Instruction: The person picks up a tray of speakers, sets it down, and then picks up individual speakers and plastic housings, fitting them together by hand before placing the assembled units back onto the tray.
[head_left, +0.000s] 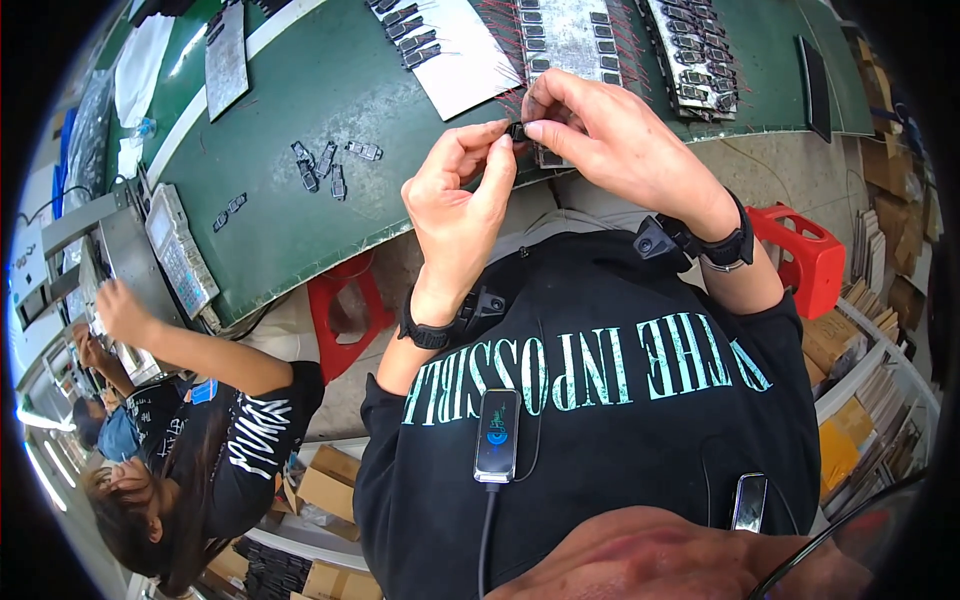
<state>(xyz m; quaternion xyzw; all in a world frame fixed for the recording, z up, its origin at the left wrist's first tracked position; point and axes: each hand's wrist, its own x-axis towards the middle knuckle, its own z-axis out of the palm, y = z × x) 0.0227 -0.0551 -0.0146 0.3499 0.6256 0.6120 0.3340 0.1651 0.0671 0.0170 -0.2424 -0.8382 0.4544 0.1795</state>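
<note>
I'm looking down on an electronics assembly workshop — a factory line, by every sign. The long green desk (300,110) runs across the view, carrying trays of small parts (690,50) set in rows with red wire leads, white sheets (460,50) with more parts, and loose dark components (325,165) scattered on the mat. A keypad machine (180,250) sits at the desk's end. A co-worker (200,430) sits just beside me — red plastic stools (810,255) and stacked cardboard boxes (840,340) stand close by.
</note>
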